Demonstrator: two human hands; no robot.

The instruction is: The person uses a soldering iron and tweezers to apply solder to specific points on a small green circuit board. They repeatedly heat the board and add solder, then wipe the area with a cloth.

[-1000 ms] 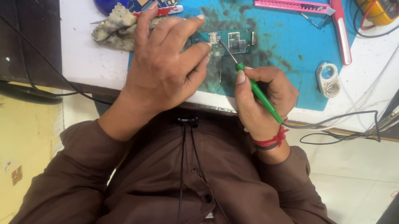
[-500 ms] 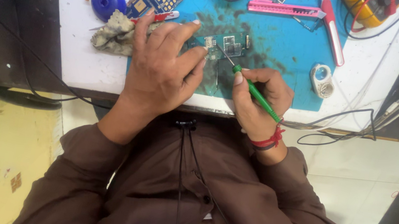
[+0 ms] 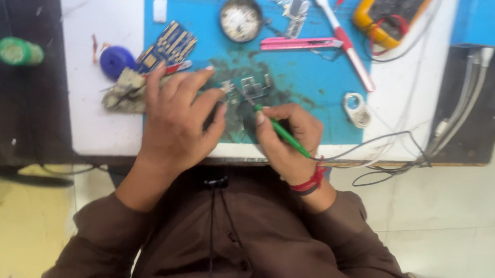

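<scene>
Since before, both hands had barely moved: right hand [image 3: 287,140] pinched a green tool [image 3: 281,133]; left hand [image 3: 178,118] lay spread near the mat's [image 3: 203,0] front edge, holding nothing visible.

There is only one view. The camera sits on the person's head and looks almost straight down. It is close, near enough to see each finger. The left hand [image 3: 180,115] and the right hand [image 3: 284,139] are in the middle of the picture. Just past the hands, at the top, lies the blue mat [image 3: 203,3] on the white table [image 3: 90,21]. Below the hands, nearest the camera, are the brown sleeves and chest. Out to the left and right of the hands the floor shows, far below.
</scene>
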